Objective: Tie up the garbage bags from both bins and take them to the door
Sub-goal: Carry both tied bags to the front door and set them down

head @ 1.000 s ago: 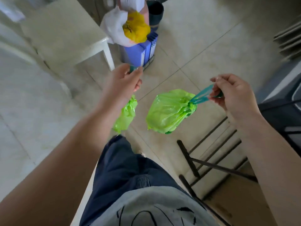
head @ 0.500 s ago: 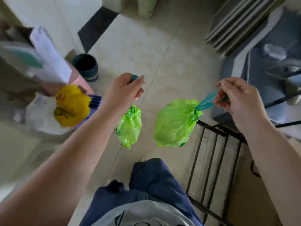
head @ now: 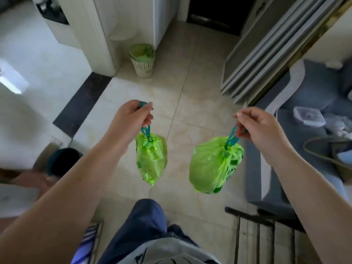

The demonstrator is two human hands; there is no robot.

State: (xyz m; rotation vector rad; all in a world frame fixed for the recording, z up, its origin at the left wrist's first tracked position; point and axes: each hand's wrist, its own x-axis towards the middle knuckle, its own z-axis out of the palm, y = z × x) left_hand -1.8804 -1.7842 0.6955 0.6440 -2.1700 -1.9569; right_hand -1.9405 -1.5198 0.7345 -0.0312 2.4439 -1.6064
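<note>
Two tied bright-green garbage bags hang in front of me by teal drawstrings. My left hand (head: 131,117) is closed on the drawstring of the smaller bag (head: 151,159), which dangles just below it. My right hand (head: 261,124) pinches the drawstring of the larger, fuller bag (head: 214,166), hanging below and left of that hand. Both bags hang free above the beige tiled floor (head: 182,96). Straight ahead a dark doorway (head: 215,12) opens at the far end of the floor.
A small cream bin with a green liner (head: 142,60) stands ahead beside a white pillar (head: 99,31). Stacked grey panels (head: 266,54) lean at right. A grey sofa with containers (head: 304,115) is on the right, a black rack (head: 257,235) lower right, a dark bin (head: 61,161) at left.
The view has swung away from the yellow-topped bin toward the doorway. Both bags now hang straight down from my hands, and the cream lined bin has come into sight.
</note>
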